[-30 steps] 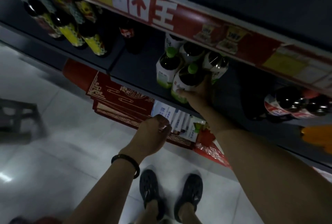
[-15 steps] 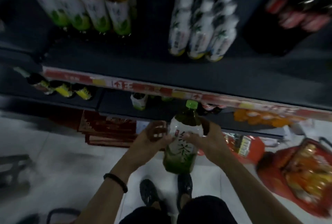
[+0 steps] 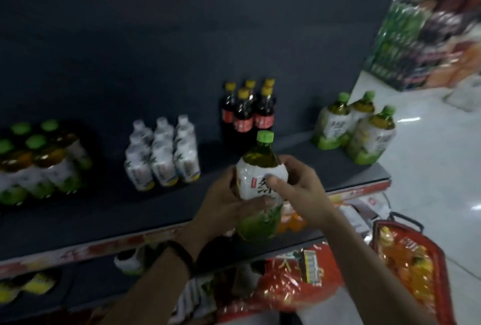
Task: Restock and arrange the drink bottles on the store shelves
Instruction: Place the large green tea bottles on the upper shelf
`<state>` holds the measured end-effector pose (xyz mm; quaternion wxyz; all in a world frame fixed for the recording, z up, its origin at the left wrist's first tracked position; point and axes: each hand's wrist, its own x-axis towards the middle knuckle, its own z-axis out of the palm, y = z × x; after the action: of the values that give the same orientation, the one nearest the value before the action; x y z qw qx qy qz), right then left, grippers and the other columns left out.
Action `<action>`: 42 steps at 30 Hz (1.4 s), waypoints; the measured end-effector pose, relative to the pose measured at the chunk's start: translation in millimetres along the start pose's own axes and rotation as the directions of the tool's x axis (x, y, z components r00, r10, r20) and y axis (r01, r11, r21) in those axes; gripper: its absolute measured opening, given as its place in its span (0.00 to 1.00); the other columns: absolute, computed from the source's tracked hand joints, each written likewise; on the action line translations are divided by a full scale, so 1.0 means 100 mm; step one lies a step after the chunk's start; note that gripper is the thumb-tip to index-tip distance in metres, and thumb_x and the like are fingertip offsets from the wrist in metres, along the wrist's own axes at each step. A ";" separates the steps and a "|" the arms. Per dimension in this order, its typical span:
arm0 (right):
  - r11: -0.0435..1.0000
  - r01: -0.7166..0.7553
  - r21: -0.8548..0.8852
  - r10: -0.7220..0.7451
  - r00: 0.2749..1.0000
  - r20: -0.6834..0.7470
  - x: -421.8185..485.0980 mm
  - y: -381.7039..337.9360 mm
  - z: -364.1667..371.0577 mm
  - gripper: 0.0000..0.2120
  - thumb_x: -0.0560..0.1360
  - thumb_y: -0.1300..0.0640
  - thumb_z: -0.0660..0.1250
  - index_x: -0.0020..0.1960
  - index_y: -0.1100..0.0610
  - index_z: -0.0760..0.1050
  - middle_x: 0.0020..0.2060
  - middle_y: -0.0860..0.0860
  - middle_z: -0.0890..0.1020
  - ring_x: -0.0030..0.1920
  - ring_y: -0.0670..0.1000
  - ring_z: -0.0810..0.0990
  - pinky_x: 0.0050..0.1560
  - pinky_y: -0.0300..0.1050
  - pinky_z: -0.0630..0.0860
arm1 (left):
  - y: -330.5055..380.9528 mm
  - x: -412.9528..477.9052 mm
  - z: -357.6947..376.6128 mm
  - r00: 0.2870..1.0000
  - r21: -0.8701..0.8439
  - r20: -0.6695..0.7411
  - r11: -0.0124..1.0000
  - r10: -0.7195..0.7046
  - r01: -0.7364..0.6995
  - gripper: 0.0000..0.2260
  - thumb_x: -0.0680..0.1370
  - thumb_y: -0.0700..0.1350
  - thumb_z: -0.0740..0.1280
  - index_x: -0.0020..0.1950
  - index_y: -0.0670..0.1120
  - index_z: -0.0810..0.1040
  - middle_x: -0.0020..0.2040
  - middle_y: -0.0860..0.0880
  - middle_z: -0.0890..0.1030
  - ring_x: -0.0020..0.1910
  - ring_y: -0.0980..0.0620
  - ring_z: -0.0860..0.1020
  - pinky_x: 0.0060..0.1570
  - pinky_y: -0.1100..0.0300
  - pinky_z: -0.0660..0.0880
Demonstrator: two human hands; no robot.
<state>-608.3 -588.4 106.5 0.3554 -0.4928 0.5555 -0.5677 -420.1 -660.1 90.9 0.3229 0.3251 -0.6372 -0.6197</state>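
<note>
I hold a large green tea bottle (image 3: 260, 189) with a green cap and white label upright in front of the dark shelf (image 3: 156, 210). My left hand (image 3: 223, 210) grips its lower left side and my right hand (image 3: 299, 189) grips its right side, thumb on the label. At the shelf's right end stand three matching green tea bottles (image 3: 356, 132). Further along the shelf are dark cola bottles (image 3: 247, 113) with yellow caps, white bottles (image 3: 164, 155), and green-capped tea bottles (image 3: 39, 163) at far left.
A red shopping basket (image 3: 411, 264) with orange drinks sits on the floor at lower right. Red packaging (image 3: 286, 285) lies below the shelf. Stacked drink packs (image 3: 406, 43) stand at the upper right on the white floor. The lower shelf holds a few more bottles (image 3: 127, 262).
My right hand took the green tea bottle off the lower shelf, my left hand joined it, and both lifted it to the upper shelf level. My view rose from the floor.
</note>
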 end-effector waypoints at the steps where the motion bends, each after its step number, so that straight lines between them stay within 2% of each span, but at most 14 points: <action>1: 1.000 0.017 -0.022 -0.017 1.000 0.008 0.05 0.00 -0.19 0.16 0.78 0.54 0.76 0.62 0.59 0.80 0.52 0.54 0.88 0.53 0.56 0.87 0.48 0.50 0.83 | 0.01 0.13 0.16 1.000 -0.001 -0.009 1.000 -0.006 0.006 0.32 0.68 0.41 0.84 0.69 0.48 0.77 0.62 0.45 0.86 0.62 0.41 0.84 0.60 0.37 0.82; 5: 0.996 0.075 -0.043 -0.073 0.996 0.042 0.26 0.09 -1.01 0.21 0.78 0.54 0.76 0.69 0.57 0.79 0.58 0.57 0.87 0.60 0.61 0.85 0.60 0.63 0.82 | 0.04 0.72 0.84 1.000 0.057 -0.006 0.998 0.013 -0.012 0.32 0.65 0.43 0.86 0.65 0.47 0.78 0.60 0.46 0.87 0.60 0.41 0.85 0.60 0.35 0.81; 8: 0.998 0.064 -0.028 -0.064 0.998 0.012 0.41 0.18 -1.57 0.20 0.80 0.59 0.74 0.71 0.57 0.78 0.60 0.56 0.86 0.62 0.59 0.85 0.63 0.62 0.81 | 0.09 1.20 1.32 1.000 0.097 -0.006 0.995 0.015 -0.014 0.31 0.62 0.45 0.87 0.61 0.50 0.80 0.56 0.47 0.88 0.57 0.43 0.86 0.58 0.37 0.83; 11: 0.997 0.031 -0.069 -0.034 0.998 -0.045 0.51 0.26 -2.00 0.19 0.80 0.55 0.74 0.70 0.54 0.78 0.59 0.52 0.87 0.61 0.55 0.86 0.62 0.58 0.82 | 0.05 1.54 1.75 1.000 0.093 -0.022 0.996 -0.004 0.006 0.31 0.62 0.43 0.88 0.61 0.51 0.80 0.55 0.49 0.88 0.56 0.46 0.87 0.53 0.46 0.85; 14: 0.983 -0.011 -0.183 -0.031 0.973 -0.229 0.57 0.40 -2.40 0.12 0.79 0.49 0.74 0.62 0.50 0.81 0.52 0.46 0.87 0.54 0.48 0.87 0.56 0.57 0.85 | -0.08 1.82 2.08 0.999 0.117 -0.029 0.993 -0.015 0.018 0.31 0.63 0.40 0.87 0.61 0.54 0.80 0.55 0.53 0.88 0.55 0.50 0.87 0.53 0.50 0.85; 16: 0.954 -0.050 -0.295 -0.091 0.891 -0.445 0.59 0.49 -2.67 0.09 0.78 0.49 0.75 0.56 0.48 0.79 0.48 0.45 0.85 0.50 0.48 0.85 0.49 0.52 0.85 | -0.20 2.00 2.20 0.998 0.153 -0.064 0.988 -0.023 0.032 0.33 0.61 0.44 0.88 0.61 0.56 0.80 0.55 0.55 0.88 0.55 0.53 0.86 0.56 0.47 0.85; 19: 0.905 -0.198 -0.377 -0.088 0.780 -0.620 0.76 0.77 -3.09 0.27 0.72 0.44 0.79 0.66 0.48 0.71 0.58 0.49 0.76 0.56 0.54 0.80 0.50 0.53 0.83 | -0.40 2.21 2.31 0.994 0.187 -0.111 0.982 -0.012 0.032 0.36 0.56 0.55 0.88 0.60 0.61 0.79 0.57 0.56 0.87 0.56 0.53 0.86 0.57 0.43 0.84; 22: 0.887 -0.289 -0.361 0.058 0.844 -0.534 0.95 1.03 -3.34 0.47 0.65 0.36 0.81 0.77 0.44 0.62 0.69 0.50 0.70 0.69 0.56 0.74 0.62 0.63 0.80 | -0.58 2.35 2.36 0.988 0.214 -0.156 0.976 -0.002 0.036 0.36 0.55 0.57 0.86 0.60 0.65 0.77 0.58 0.57 0.86 0.57 0.56 0.85 0.59 0.44 0.83; 24: 0.927 -0.256 -0.275 0.114 0.888 -0.445 1.03 1.16 -3.39 0.50 0.65 0.43 0.84 0.79 0.44 0.60 0.71 0.47 0.72 0.71 0.53 0.73 0.66 0.65 0.79 | -0.64 2.40 2.39 0.989 0.235 -0.148 0.972 0.014 0.022 0.35 0.60 0.50 0.87 0.62 0.63 0.76 0.59 0.56 0.85 0.58 0.57 0.84 0.61 0.45 0.83; 27: 0.957 -0.251 -0.149 0.192 0.926 -0.327 1.05 1.23 -3.40 0.46 0.66 0.49 0.84 0.77 0.40 0.63 0.66 0.40 0.79 0.65 0.49 0.80 0.63 0.61 0.82 | -0.68 2.46 2.46 0.987 0.249 -0.154 0.968 0.036 0.004 0.36 0.66 0.41 0.86 0.66 0.61 0.73 0.61 0.56 0.84 0.60 0.60 0.82 0.61 0.52 0.82; 30: 0.964 -0.229 -0.138 0.183 0.942 -0.282 1.03 1.30 -3.40 0.39 0.70 0.51 0.82 0.74 0.38 0.67 0.63 0.42 0.82 0.64 0.51 0.83 0.59 0.57 0.84 | -0.70 2.51 2.52 0.983 0.249 -0.177 0.968 0.041 0.004 0.35 0.68 0.38 0.84 0.66 0.62 0.72 0.61 0.58 0.83 0.57 0.66 0.81 0.57 0.60 0.82; 35: 0.957 -0.206 -0.206 0.148 0.952 -0.266 1.05 1.31 -3.45 0.38 0.72 0.53 0.81 0.76 0.43 0.65 0.64 0.44 0.81 0.63 0.47 0.82 0.58 0.54 0.85 | -0.76 2.55 2.58 0.982 0.252 -0.189 0.967 0.010 0.039 0.43 0.71 0.40 0.82 0.81 0.53 0.64 0.67 0.52 0.81 0.65 0.53 0.81 0.63 0.49 0.81; 39: 0.941 -0.194 -0.277 0.123 0.959 -0.254 1.02 1.28 -3.42 0.38 0.74 0.54 0.78 0.77 0.45 0.63 0.62 0.39 0.79 0.60 0.38 0.79 0.52 0.36 0.82 | -0.78 2.57 2.60 0.988 0.253 -0.151 0.965 -0.033 0.071 0.47 0.72 0.41 0.81 0.84 0.54 0.58 0.69 0.52 0.81 0.66 0.52 0.80 0.64 0.50 0.81; 42: 0.927 -0.173 -0.333 0.089 0.963 -0.253 1.03 1.27 -3.37 0.37 0.76 0.52 0.77 0.77 0.46 0.61 0.65 0.46 0.80 0.62 0.45 0.81 0.57 0.43 0.83 | -0.78 2.59 2.60 0.992 0.252 -0.121 0.965 -0.048 0.077 0.47 0.74 0.40 0.80 0.85 0.56 0.56 0.68 0.55 0.81 0.67 0.54 0.80 0.65 0.51 0.80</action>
<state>-975.3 -608.0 34.0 0.2311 -0.4397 0.7179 -0.4877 -781.3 -721.7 9.2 0.2944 0.4186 -0.6818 -0.5227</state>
